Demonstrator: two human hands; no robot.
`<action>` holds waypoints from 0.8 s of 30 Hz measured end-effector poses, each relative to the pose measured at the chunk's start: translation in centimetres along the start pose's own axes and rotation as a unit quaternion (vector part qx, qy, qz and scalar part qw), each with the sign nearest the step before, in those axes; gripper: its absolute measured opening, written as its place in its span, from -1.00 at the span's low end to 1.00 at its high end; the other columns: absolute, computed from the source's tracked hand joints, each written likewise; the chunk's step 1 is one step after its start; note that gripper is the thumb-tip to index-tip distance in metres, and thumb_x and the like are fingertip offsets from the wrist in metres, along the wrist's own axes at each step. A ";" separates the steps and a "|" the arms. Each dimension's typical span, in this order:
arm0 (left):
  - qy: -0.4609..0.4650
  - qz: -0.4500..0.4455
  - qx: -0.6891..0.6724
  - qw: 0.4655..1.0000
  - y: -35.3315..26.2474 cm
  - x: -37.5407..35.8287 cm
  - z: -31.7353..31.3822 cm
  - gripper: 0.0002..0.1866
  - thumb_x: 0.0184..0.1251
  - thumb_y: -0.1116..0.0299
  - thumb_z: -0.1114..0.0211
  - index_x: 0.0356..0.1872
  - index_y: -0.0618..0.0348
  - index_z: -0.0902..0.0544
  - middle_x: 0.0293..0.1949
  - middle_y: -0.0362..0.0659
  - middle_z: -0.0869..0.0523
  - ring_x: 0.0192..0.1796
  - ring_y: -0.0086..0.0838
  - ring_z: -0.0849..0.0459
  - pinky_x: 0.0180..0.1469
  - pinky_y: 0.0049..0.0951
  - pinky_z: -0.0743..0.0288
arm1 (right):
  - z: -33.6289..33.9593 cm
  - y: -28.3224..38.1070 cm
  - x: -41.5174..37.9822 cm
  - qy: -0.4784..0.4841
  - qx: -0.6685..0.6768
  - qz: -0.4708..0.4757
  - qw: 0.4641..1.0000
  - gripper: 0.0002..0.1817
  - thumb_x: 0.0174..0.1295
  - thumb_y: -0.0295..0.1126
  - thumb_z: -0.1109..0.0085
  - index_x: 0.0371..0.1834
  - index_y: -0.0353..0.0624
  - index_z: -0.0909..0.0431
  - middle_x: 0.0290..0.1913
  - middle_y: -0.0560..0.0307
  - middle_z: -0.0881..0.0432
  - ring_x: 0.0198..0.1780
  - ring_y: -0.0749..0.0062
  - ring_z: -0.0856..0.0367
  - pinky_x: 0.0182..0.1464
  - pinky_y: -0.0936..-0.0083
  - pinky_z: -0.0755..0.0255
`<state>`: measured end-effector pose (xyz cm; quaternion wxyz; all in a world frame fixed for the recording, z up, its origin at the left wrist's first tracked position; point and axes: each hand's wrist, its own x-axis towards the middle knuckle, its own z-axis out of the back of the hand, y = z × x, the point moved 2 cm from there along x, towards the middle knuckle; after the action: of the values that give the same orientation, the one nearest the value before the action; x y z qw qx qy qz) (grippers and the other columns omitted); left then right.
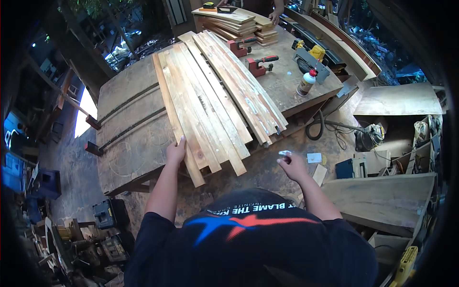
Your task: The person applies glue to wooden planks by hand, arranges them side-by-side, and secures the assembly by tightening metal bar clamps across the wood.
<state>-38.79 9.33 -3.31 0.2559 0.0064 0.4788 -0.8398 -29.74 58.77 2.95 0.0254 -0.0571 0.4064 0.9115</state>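
Note:
Several long wooden boards [191, 91] lie side by side on the workbench, their near ends uneven and jutting past its front edge. My left hand [176, 151] is at the outer edge of the leftmost board [178, 122], thumb up against it; the other fingers are mostly hidden. Off the bench's front, my right hand [293, 167] pinches a small whitish thing [285, 153], too small to name. Another group of narrower strips [241, 83], with pale smears along them, lies just to the right of the boards.
Clamp bars [131, 129] run under the boards across the workbench [129, 160]. Red clamps [258, 67], a glue bottle [306, 83] and a circular saw [313, 60] stand at right. Behind a board stack [234, 24] is another person's hand [275, 18]. A hose [321, 126] hangs near the floor.

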 end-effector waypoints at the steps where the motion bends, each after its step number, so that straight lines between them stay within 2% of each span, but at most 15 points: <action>1: 0.008 0.006 -0.017 1.000 0.3 0.8 0.5 -0.32 0.50 -0.13 -0.25 0.30 0.33 -0.61 0.04 0.13 -0.78 0.09 -0.20 -0.77 0.16 -0.29 -0.58 | -0.3 3.5 0.8 0.016 0.011 0.019 1.000 -0.53 0.28 -0.21 -0.40 0.19 -0.22 -0.67 -0.26 0.04 -0.77 -0.26 0.32 -0.74 -0.09 0.40 -0.60; 3: 0.029 0.019 -0.053 0.998 1.3 2.3 1.2 -0.30 0.47 -0.09 -0.32 0.32 0.39 -0.58 0.01 0.11 -0.79 0.05 -0.31 -0.77 0.11 -0.37 -0.60 | -2.0 9.2 2.8 0.053 0.019 0.059 0.997 -0.53 0.28 -0.21 -0.41 0.19 -0.21 -0.68 -0.25 0.06 -0.78 -0.25 0.34 -0.74 -0.09 0.43 -0.60; 6: 0.007 -0.026 -0.135 0.990 2.2 5.1 1.6 -0.33 0.51 0.06 -0.35 0.45 0.30 -0.46 0.05 -0.03 -0.77 -0.04 -0.39 -0.73 0.06 -0.34 -0.58 | -5.3 17.0 7.5 0.125 -0.039 0.082 0.988 -0.50 0.27 -0.11 -0.40 0.16 -0.21 -0.68 -0.18 -0.01 -0.80 -0.16 0.23 -0.77 -0.01 0.36 -0.61; 7: 0.018 -0.031 -0.176 0.984 1.2 5.2 2.1 -0.25 0.48 0.13 -0.38 0.56 0.23 -0.32 0.17 0.02 -0.71 0.04 -0.38 -0.71 0.09 -0.35 -0.57 | -7.1 18.7 9.9 0.121 -0.063 0.105 0.985 -0.48 0.26 -0.07 -0.40 0.16 -0.22 -0.68 -0.12 -0.05 -0.79 -0.09 0.16 -0.76 0.05 0.32 -0.61; 10: -0.020 -0.110 -0.054 0.992 -1.2 4.7 4.4 -0.27 0.49 0.12 -0.37 0.56 0.20 -0.34 0.27 0.06 -0.65 0.10 -0.41 -0.69 0.13 -0.40 -0.56 | -12.4 23.0 17.5 0.084 -0.129 0.135 0.979 -0.37 0.22 0.00 -0.41 0.21 -0.26 -0.65 0.06 -0.19 -0.75 0.14 0.00 -0.71 0.24 0.22 -0.55; 12: 0.013 -0.096 -0.107 0.990 -1.4 5.1 5.0 -0.27 0.47 0.19 -0.40 0.57 0.15 -0.33 0.31 0.09 -0.62 0.06 -0.40 -0.71 0.10 -0.39 -0.59 | -15.0 25.9 22.3 0.062 -0.190 0.130 0.971 -0.28 0.22 0.03 -0.40 0.32 -0.27 -0.57 0.19 -0.28 -0.67 0.25 -0.07 -0.64 0.34 0.23 -0.49; 14: 0.035 -0.092 -0.169 0.981 -0.2 5.9 5.0 -0.26 0.45 0.24 -0.41 0.57 0.15 -0.32 0.30 0.09 -0.63 0.05 -0.39 -0.72 0.08 -0.37 -0.61 | -17.5 25.8 28.0 0.031 -0.228 0.103 0.968 -0.21 0.22 0.07 -0.39 0.39 -0.26 -0.50 0.26 -0.32 -0.61 0.32 -0.10 -0.58 0.38 0.21 -0.46; 15: 0.049 -0.092 -0.159 0.982 -0.5 5.3 5.8 -0.29 0.45 0.33 -0.40 0.56 0.19 -0.33 0.29 0.09 -0.64 0.04 -0.39 -0.73 0.06 -0.38 -0.63 | -19.0 25.3 30.1 0.019 -0.246 0.088 0.965 -0.17 0.22 0.09 -0.39 0.43 -0.25 -0.46 0.29 -0.34 -0.58 0.35 -0.12 -0.55 0.40 0.20 -0.44; 16: 0.066 -0.094 -0.176 0.978 0.7 5.6 6.0 -0.30 0.46 0.35 -0.40 0.56 0.21 -0.34 0.28 0.08 -0.64 0.04 -0.40 -0.72 0.07 -0.39 -0.63 | -19.8 25.0 31.8 0.011 -0.250 0.041 0.967 -0.09 0.21 0.16 -0.39 0.50 -0.21 -0.39 0.38 -0.35 -0.49 0.42 -0.14 -0.47 0.42 0.14 -0.43; 18: 0.106 -0.107 -0.209 0.966 3.4 6.3 6.1 -0.32 0.47 0.38 -0.38 0.55 0.24 -0.34 0.26 0.07 -0.66 0.04 -0.42 -0.72 0.08 -0.42 -0.63 | -20.3 25.0 33.1 0.003 -0.244 -0.024 0.970 -0.05 0.23 0.22 -0.35 0.53 -0.21 -0.35 0.42 -0.31 -0.43 0.47 -0.13 -0.42 0.46 0.09 -0.37; 21: 0.108 -0.115 -0.191 0.969 4.9 6.2 7.4 -0.36 0.48 0.42 -0.37 0.52 0.29 -0.36 0.24 0.04 -0.67 0.04 -0.42 -0.72 0.10 -0.41 -0.62 | -20.7 24.5 34.1 0.004 -0.293 -0.061 0.954 -0.02 0.23 0.30 -0.27 0.54 -0.20 -0.33 0.47 -0.31 -0.38 0.49 -0.12 -0.39 0.52 0.10 -0.29; 22: 0.120 -0.107 -0.205 0.965 4.7 6.9 7.5 -0.35 0.46 0.41 -0.38 0.51 0.29 -0.37 0.25 0.05 -0.67 0.07 -0.42 -0.72 0.12 -0.42 -0.62 | -21.0 24.4 34.1 -0.041 -0.297 -0.051 0.953 0.02 0.15 0.37 -0.29 0.49 -0.23 -0.42 0.38 -0.36 -0.49 0.39 -0.14 -0.52 0.43 0.16 -0.42; 24: 0.139 -0.075 -0.218 0.963 4.3 6.0 9.6 -0.33 0.44 0.38 -0.41 0.51 0.28 -0.38 0.26 0.07 -0.68 0.13 -0.41 -0.72 0.15 -0.42 -0.61 | -21.3 25.3 33.6 -0.032 -0.275 -0.066 0.959 0.12 0.09 0.46 -0.27 0.51 -0.25 -0.40 0.39 -0.36 -0.49 0.39 -0.14 -0.52 0.43 0.16 -0.42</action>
<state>-39.87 -2.75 -3.09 0.1185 0.0317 0.6806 -0.7223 -63.67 26.02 3.34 0.0816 -0.0590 0.1339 0.9859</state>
